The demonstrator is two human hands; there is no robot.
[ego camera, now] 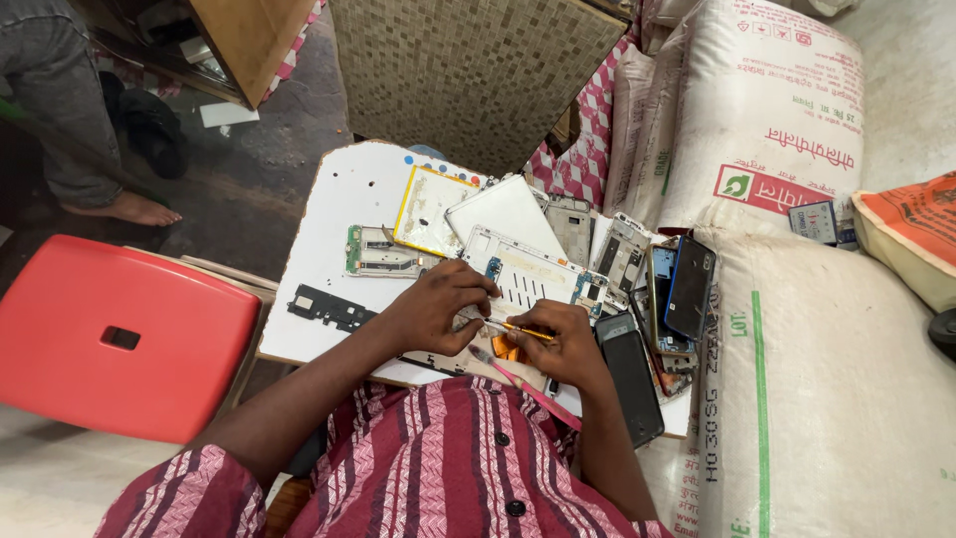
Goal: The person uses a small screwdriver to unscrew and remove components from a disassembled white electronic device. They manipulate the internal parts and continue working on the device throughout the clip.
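An opened white phone frame [528,274] lies on the white board [349,189] in front of me. My left hand [433,304] presses down on its near edge, fingers curled over it. My right hand [563,344] is closed around a thin yellow-handled tool [518,329] whose tip points left toward the left hand's fingers. A pink tool [513,377] lies under my right hand, slanting toward my striped shirt. An orange part [506,348] shows between the two hands.
Several phone parts cover the board: a yellow-rimmed panel [428,209], a green circuit frame [378,254], a black strip [324,307], dark phones [687,284] at right. White sacks [797,349] rise on the right, a red stool [110,334] stands left, a person's bare foot [129,209] beyond.
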